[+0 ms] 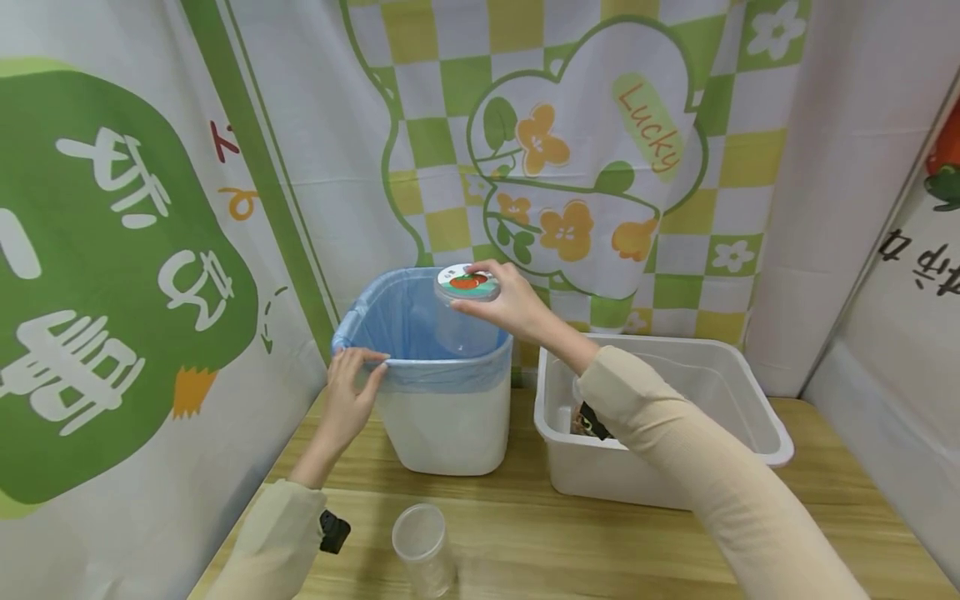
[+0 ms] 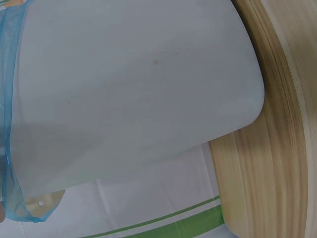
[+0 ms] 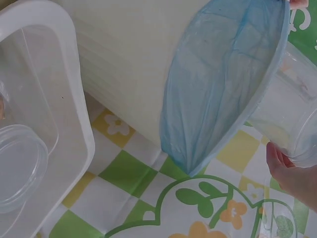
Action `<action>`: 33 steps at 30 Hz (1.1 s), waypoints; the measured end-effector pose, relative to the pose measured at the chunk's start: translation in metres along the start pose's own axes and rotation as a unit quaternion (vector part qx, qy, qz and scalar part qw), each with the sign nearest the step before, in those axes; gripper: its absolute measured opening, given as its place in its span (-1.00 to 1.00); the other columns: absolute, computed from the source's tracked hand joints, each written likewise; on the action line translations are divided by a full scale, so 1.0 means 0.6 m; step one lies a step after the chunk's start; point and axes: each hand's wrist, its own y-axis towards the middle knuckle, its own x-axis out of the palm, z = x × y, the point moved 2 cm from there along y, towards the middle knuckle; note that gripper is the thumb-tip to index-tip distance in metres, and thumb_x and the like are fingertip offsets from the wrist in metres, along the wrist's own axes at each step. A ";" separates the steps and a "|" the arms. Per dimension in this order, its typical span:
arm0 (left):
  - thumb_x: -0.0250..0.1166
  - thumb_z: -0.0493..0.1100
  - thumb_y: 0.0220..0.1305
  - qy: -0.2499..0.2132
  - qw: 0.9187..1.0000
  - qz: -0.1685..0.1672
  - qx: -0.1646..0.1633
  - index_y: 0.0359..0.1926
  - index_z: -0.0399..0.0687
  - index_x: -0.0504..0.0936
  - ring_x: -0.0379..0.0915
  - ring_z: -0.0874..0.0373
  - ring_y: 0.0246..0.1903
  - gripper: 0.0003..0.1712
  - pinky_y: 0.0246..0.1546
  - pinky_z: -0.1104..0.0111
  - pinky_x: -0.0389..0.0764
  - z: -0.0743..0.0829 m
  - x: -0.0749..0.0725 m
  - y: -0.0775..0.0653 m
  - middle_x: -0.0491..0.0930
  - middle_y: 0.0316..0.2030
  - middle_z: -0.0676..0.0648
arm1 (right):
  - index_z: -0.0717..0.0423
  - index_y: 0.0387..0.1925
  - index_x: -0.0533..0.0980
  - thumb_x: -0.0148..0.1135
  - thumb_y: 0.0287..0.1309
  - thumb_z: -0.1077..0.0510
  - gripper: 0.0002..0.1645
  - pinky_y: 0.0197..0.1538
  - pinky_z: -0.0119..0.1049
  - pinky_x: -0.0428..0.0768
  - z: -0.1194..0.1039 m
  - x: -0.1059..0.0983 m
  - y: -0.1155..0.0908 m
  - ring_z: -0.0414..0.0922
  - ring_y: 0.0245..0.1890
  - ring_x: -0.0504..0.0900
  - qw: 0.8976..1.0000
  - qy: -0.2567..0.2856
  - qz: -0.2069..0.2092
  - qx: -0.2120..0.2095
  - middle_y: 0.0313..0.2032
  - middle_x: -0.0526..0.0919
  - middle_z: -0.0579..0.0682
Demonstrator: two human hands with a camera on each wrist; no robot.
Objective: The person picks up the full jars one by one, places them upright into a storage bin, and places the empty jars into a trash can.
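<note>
Along the back edge of the tabletop [image 1: 540, 542] stand a white tub [image 1: 600, 475] and, left of it, a blue-lined bin [image 1: 450, 425]. Your left hand [image 1: 348, 392] pinches its rim [image 1: 450, 363]; your right hand [image 1: 510, 302], fingers curled, grips a lidded jar [image 1: 459, 329] at its opening. One clear cup [image 1: 431, 558] stands farther forward.

The head view was bright and softly lit; the wrist views were dimmer, with faint shadow on the bin [image 2: 138, 84] and a distortion-bowed worktop [image 2: 277, 148].
</note>
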 end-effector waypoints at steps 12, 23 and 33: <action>0.13 -0.45 0.09 0.002 1.000 -0.001 -0.001 -0.28 -0.33 0.47 0.25 -0.12 -0.15 -0.87 0.21 -0.08 -0.18 0.000 0.001 0.000 0.47 -0.32 -0.23 | -0.01 0.10 0.32 0.29 -0.11 -0.14 -0.29 -0.02 -0.17 0.38 0.021 0.017 0.009 -0.07 0.01 0.31 1.000 0.005 -0.008 0.024 0.06 0.31 0.08; 0.14 -0.45 0.07 0.006 1.000 0.003 0.005 -0.29 -0.34 0.47 0.25 -0.12 -0.17 -0.87 0.21 -0.07 -0.16 0.002 0.000 0.001 0.47 -0.34 -0.23 | 0.04 0.11 0.31 0.22 -0.02 -0.15 -0.32 0.10 -0.09 0.34 0.029 0.032 -0.007 -0.01 0.13 0.25 0.999 -0.013 -0.037 0.013 0.17 0.22 0.06; 0.15 -0.45 0.07 0.004 1.000 0.006 0.004 -0.29 -0.34 0.48 0.26 -0.13 -0.16 -0.87 0.21 -0.08 -0.16 -0.002 0.001 0.000 0.47 -0.34 -0.23 | 0.12 -0.07 0.44 0.17 0.07 -0.01 -0.58 0.00 -0.17 0.45 0.016 0.038 -0.030 -0.01 -0.03 0.44 0.999 0.012 -0.017 -0.031 -0.03 0.42 0.10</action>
